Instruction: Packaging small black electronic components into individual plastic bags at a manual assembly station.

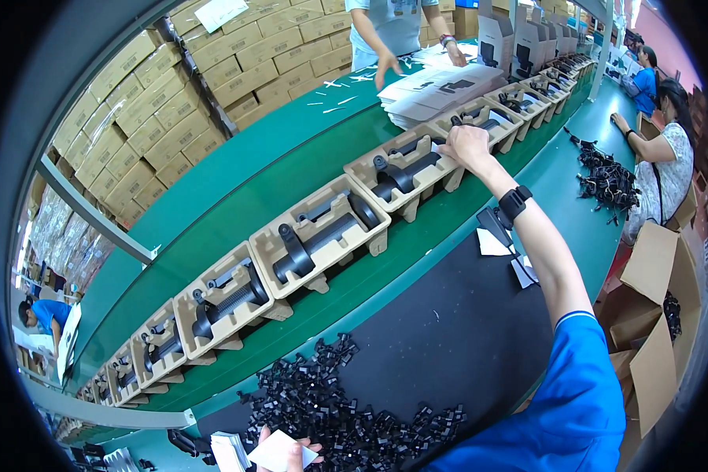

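My left hand, low in the picture, is closed on a white card, the thumb pressed on its face. A stack of white cards lies beside it. Stretched out to the conveyor, my right hand has its fingers bunched down at the edge of a beige molded tray; what they hold, if anything, is hidden. Black parts with a long rounded body lie in that tray. A nearer tray of the same kind holds similar black parts.
A pile of small black clips covers the near bench. Black cabled pieces are heaped at right, near a seated co-worker. Across the green conveyor, another person stands by flat printed boxes. An open carton stands at right.
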The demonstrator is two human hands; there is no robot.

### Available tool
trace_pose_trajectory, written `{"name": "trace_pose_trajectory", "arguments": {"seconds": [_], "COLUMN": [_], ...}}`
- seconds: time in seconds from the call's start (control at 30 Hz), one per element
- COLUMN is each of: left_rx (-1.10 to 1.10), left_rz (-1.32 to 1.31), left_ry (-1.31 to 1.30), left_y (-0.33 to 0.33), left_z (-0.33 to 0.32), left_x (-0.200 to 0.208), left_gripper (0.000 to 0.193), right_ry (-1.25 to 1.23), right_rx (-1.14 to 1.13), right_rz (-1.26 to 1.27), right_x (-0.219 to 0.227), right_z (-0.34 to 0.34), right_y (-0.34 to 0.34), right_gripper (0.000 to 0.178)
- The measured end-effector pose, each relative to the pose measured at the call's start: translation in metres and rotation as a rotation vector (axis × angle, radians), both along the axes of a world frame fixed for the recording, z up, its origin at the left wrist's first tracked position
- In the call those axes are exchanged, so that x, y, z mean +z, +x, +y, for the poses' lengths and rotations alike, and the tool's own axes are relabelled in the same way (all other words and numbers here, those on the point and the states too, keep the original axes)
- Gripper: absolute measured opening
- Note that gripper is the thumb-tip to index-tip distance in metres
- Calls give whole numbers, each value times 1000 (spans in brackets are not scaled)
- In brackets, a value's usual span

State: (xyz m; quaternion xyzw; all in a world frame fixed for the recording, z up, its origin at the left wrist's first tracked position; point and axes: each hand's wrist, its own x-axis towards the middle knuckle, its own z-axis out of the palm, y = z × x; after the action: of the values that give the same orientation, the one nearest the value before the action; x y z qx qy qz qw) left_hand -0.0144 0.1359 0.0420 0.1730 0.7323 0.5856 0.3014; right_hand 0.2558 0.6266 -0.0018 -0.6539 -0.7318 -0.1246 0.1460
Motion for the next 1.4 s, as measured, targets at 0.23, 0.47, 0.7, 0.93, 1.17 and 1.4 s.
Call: {"name": "trace_pose_trajectory", "arguments": {"seconds": [0.23,0.47,0.7,0.93,1.17,1.4], "left_rx": [-52,-335,-398,-678,-773,-796], "left_rz": [-320,-192,-243,-25,-400,-462], "left_ry": [57,208,196,-65,88,-61], "left_y": [-12,5,3,-3,-18,-34], "left_z": [-25,-38,-85,-120,-121,-119], "left_x": [-31,-72,-71,-57,-75,-92], "left_gripper": [44,22,23,25,36,53], "right_ry": [-72,-231,404,46,-1202,-1150], "right_rx": [1079,1388,1386,1516,1504,1703], "right_rz": [440,315,145,298,426,265], "right_x": [56,-12,-8,9,9,-2], "right_z": [-247,-403,-453,-472,-462,-445], "right_y": [-106,-155,-144,-135,-140,-158], "right_gripper": [52,86,54,25,25,26]}}
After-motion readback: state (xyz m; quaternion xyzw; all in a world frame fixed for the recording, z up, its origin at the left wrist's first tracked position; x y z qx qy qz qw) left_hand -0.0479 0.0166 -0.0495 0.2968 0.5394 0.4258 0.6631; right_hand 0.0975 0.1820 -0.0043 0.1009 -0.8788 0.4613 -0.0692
